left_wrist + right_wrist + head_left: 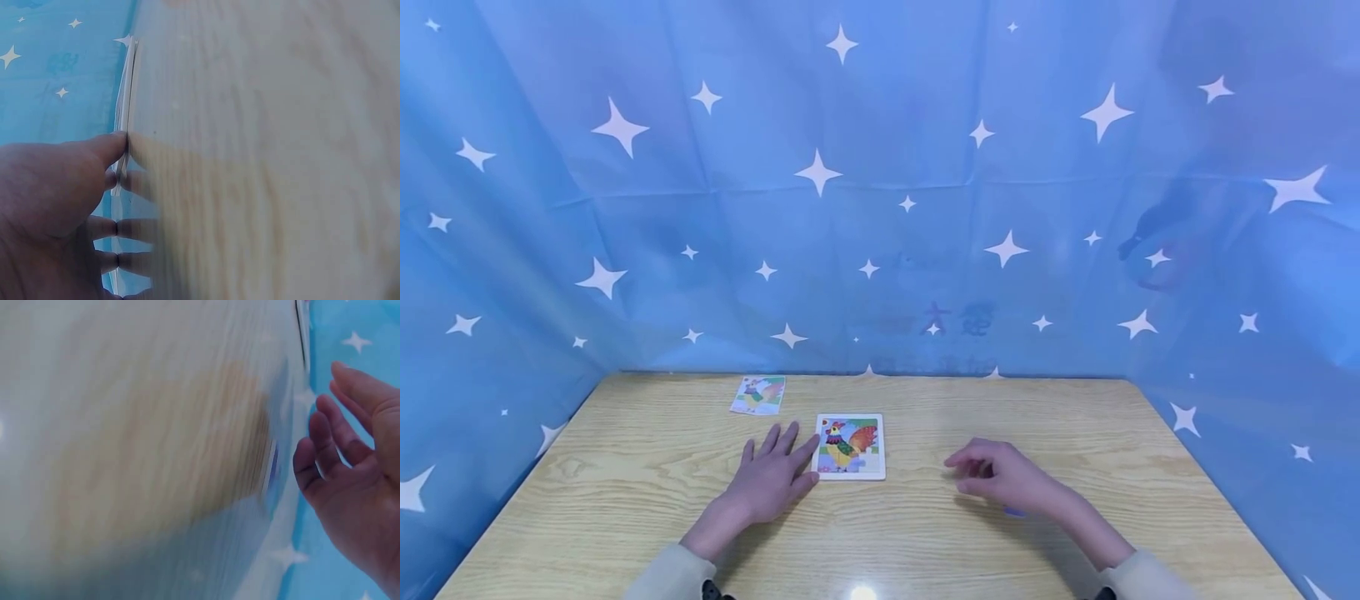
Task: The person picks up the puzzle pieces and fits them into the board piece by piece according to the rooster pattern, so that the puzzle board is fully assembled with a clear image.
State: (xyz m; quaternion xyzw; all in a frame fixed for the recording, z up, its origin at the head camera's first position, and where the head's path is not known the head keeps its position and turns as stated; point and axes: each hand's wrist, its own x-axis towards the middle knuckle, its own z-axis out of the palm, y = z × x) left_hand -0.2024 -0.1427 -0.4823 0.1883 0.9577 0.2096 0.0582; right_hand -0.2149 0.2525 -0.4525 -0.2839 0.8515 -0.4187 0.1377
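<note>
A square rooster puzzle [848,447] in a white frame lies on the table, with a pale patch near the lower right of its picture. My left hand [769,481] is spread flat, its index finger and thumb at the frame's left edge. In the left wrist view that thumb [112,148] meets the puzzle's thin side. To the right, my right hand [1003,475] hovers over the table with loosely bent fingers and nothing between them. Beneath its wrist peeks a small blue piece [1015,512], mostly hidden in the head view; the right wrist view shows the blue piece [272,467] edge-on.
A paper card [758,395] with a paler rooster picture lies near the back edge, left of the puzzle. The wooden table [925,550] is bounded behind and at the sides by a blue curtain [880,225] with white stars.
</note>
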